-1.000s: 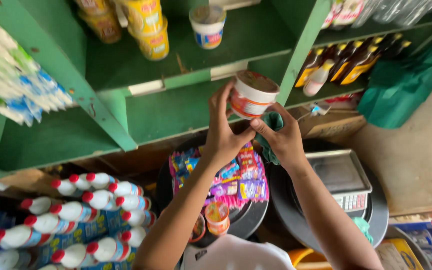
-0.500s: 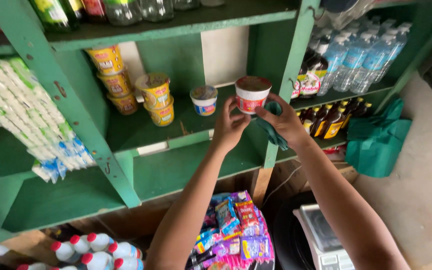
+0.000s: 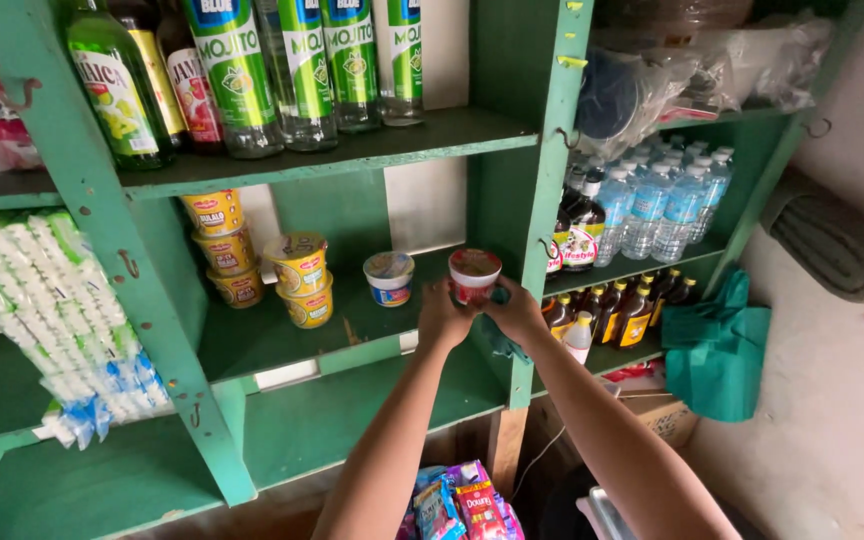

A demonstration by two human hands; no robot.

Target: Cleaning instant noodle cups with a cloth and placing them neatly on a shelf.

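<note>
Far left, a long white plastic sachet strip (image 3: 52,320) with blue ends hangs off a hook on the green wooden post (image 3: 122,260), draped so single packs can be torn away. Above, tall glass bottles (image 3: 252,75) with green labels stand upright in a row on the top shelf (image 3: 352,150). On the middle shelf (image 3: 282,330), yellow noodle cups (image 3: 224,250) are stacked in columns, foil lids flat, tapered sides nesting; a lone white-and-blue cup (image 3: 389,278) sits just beside them. Left hand (image 3: 444,316) and right hand (image 3: 517,312) both closed around a red-and-white noodle cup (image 3: 474,274), fingers wrapped low on its sides, held upright at the shelf's front edge beside the middle post. A teal cloth (image 3: 497,335) is tucked under the right hand. Right bay: clear plastic water bottles (image 3: 667,205) packed tight, dark brown sauce bottles (image 3: 622,315) below, green fabric (image 3: 717,345) slumped at the shelf end.
</note>
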